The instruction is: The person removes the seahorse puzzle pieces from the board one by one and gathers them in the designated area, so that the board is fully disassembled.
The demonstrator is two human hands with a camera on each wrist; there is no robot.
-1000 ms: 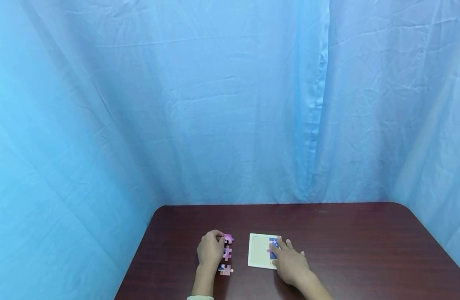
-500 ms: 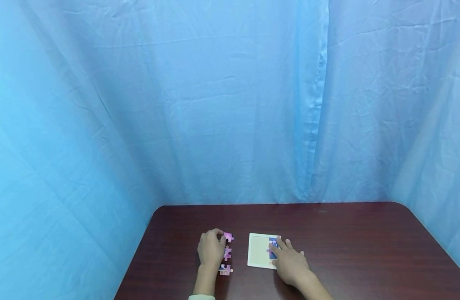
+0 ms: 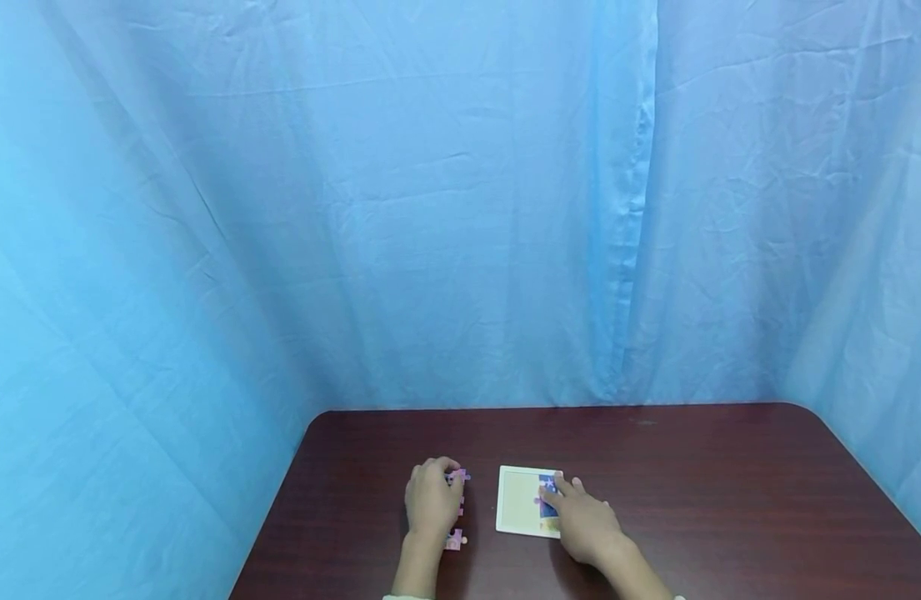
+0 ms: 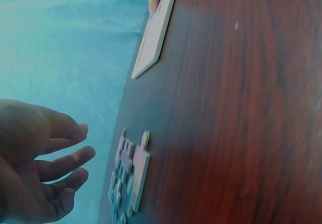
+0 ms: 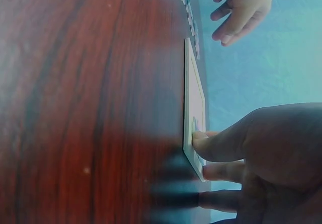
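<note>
My left hand (image 3: 433, 502) hovers over several jigsaw pieces (image 3: 454, 541) on the table. Its fingers are loosely bent, with nothing between them in the left wrist view, where the pieces (image 4: 141, 178) lie below and beyond the fingertips. To the right is a square white-rimmed puzzle tray (image 3: 518, 502) with a pale bare base. Blue and purple pieces (image 3: 548, 505) with a star sit along its right side. My right hand (image 3: 586, 527) rests on that side with fingers spread. In the right wrist view its thumb (image 5: 211, 146) presses on the tray's surface, partly hiding the pieces.
The dark red-brown table (image 3: 715, 500) has rounded far corners. Blue cloth (image 3: 460, 208) hangs behind it and on both sides. A strip of bare tabletop separates the loose pieces from the tray.
My left hand has shifted slightly right, now covering more of the loose pieces. The far piece has moved a little. My right hand and the tray stay nearly in place.
</note>
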